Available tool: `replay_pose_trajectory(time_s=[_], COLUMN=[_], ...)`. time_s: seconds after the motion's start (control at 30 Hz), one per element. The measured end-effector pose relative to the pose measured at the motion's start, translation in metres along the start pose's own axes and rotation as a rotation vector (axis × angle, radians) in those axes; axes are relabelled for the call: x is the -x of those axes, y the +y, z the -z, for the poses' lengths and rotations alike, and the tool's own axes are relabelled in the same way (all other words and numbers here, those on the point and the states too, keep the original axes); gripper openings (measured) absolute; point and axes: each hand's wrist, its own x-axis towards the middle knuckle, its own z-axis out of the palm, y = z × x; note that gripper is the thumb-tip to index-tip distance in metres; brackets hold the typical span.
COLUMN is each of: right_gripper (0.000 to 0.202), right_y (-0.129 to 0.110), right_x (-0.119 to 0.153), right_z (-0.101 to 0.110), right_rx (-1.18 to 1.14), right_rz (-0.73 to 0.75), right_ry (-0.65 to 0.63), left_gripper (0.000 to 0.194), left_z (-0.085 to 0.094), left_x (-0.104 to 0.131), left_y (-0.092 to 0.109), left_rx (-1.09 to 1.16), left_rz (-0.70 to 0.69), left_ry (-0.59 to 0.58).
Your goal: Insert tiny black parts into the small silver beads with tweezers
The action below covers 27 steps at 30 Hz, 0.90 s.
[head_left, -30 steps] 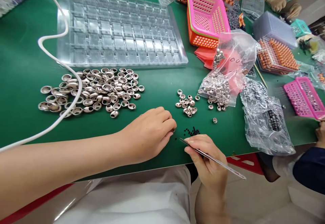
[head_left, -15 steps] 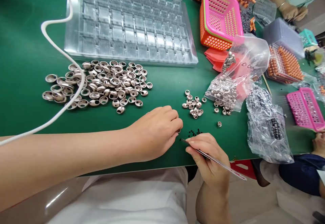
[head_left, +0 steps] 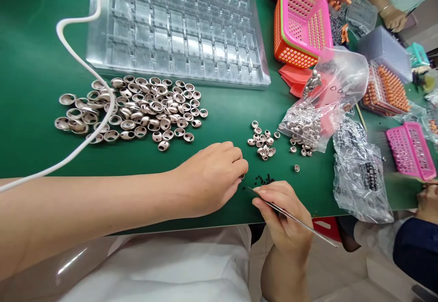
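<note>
My left hand (head_left: 217,179) rests on the green table with its fingers curled round a small silver metal ring (head_left: 242,176); only the ring's edge shows past the fingertips. My right hand (head_left: 285,210) pinches thin metal tweezers (head_left: 297,220), their tip pointing left toward my left fingertips. By the tip lies a single tiny black piece (head_left: 243,188), apart from it. Several more black pieces (head_left: 263,180) are scattered just beyond my right fingers. A small heap of silver rings (head_left: 263,142) sits farther off, and a large pile of bigger silver rings (head_left: 147,110) spreads beyond my left forearm.
A clear compartment tray (head_left: 181,33) lies at the back. Across the left runs a white cable (head_left: 77,58). Toward the right are stacked plastic baskets (head_left: 301,19), a bag of metal parts (head_left: 304,124), a crinkled clear bag (head_left: 359,174) and a pink basket (head_left: 410,149). Other people's hands (head_left: 393,17) show at the right.
The tweezers' tip has drawn slightly right, away from the single black piece, and their shaft has turned a little. My left hand keeps its hold on the ring. The view has shifted slightly.
</note>
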Motion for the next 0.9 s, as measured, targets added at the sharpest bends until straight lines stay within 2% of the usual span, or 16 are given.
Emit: replay_pose_trajectory(time_s=[0.63, 0.9], right_gripper=[0.041, 0.042], right_y=[-0.0033, -0.0037], right_x=[0.0002, -0.0010], right_z=[0.0019, 0.0013], right_rx=[0.083, 0.064], right_rz=[-0.004, -0.003], right_ry=[-0.026, -0.029], left_gripper=[0.014, 0.016], left_z=[-0.0009, -0.0006], left_x=[0.0006, -0.0014], left_y=[-0.0005, -0.0011], left_rx=[0.003, 0.008], left_rz=[-0.021, -0.004], left_ry=[0.018, -0.011])
